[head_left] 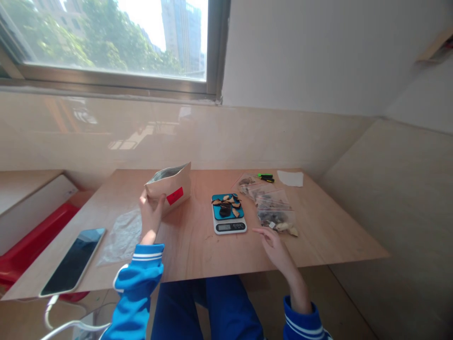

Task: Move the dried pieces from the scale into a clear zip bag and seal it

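My left hand [150, 213] grips the lower corner of a brown paper pouch [171, 186] with a red label, holding it tilted and open-topped above the wooden table [191, 245]. My right hand [274, 245] hovers over the table's front edge with fingers stretched out, holding nothing, just below some clear plastic bags [274, 212] filled with dark and pale pieces. Between the hands stands a small kitchen scale [229, 215] with a blue top, loaded with several dark and tan pieces.
An empty clear plastic bag [122, 236] and a smartphone [73, 260] lie at the table's left. A green and black pen [265, 177] and a white paper [290, 178] lie at the back right. A red bin [31, 241] and white box stand left of the table.
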Action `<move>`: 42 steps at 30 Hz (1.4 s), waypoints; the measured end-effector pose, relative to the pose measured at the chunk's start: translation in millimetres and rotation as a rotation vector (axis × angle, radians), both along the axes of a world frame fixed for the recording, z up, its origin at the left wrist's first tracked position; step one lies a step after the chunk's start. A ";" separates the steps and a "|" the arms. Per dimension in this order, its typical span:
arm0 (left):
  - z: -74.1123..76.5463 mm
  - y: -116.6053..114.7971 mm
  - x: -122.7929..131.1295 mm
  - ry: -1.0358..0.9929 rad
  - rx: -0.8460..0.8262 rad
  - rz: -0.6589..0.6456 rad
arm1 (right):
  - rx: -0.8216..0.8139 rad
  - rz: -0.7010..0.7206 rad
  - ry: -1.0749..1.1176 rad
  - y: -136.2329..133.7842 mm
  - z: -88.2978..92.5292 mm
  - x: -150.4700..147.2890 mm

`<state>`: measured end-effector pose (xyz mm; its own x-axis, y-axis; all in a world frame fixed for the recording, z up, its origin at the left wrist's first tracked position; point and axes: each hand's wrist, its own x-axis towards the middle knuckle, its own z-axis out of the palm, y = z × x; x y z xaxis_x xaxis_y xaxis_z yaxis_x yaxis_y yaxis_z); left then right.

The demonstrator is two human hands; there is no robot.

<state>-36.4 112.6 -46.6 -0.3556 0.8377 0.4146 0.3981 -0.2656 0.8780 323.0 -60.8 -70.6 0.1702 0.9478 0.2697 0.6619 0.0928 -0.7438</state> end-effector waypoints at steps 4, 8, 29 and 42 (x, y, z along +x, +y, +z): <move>-9.4 -22.7 -9.7 0.061 -0.107 0.056 | -0.007 -0.053 0.015 -5.1 6.7 4.8; -32.0 -41.0 -29.6 0.161 -0.228 0.143 | -0.060 -0.007 0.020 -1.1 11.6 -4.8; -73.0 -75.7 -50.5 0.465 -0.370 -0.054 | -0.200 0.266 0.150 0.0 28.8 -72.8; 0.1 -127.5 38.4 0.222 0.000 -0.412 | -0.140 0.143 0.604 39.8 12.8 -174.3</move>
